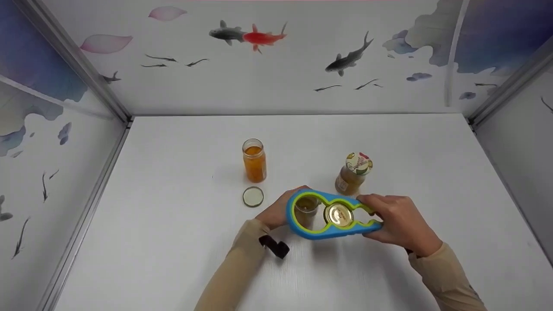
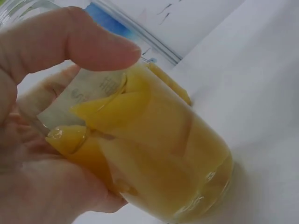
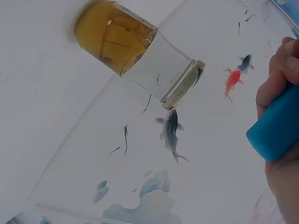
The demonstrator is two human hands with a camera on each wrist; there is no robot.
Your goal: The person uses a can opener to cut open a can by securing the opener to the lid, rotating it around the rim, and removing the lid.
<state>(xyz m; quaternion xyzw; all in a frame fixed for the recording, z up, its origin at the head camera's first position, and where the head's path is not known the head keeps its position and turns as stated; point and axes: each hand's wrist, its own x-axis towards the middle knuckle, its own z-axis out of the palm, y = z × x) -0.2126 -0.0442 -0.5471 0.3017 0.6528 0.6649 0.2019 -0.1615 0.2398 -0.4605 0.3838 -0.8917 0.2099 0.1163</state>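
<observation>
Blue-green opener (image 1: 328, 233), gold lid (image 1: 339, 215) inside, is filling the grip of the right hand (image 1: 397, 221); near centre, the left hand (image 1: 277, 210) is gripping an open fruit jar (image 2: 163, 144). Uncapping seems complete; freeing the lid is probably coming next.

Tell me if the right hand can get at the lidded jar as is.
Probably not: the right hand grips the opener, so it isn't free, though the lidded jar stands close by.
</observation>
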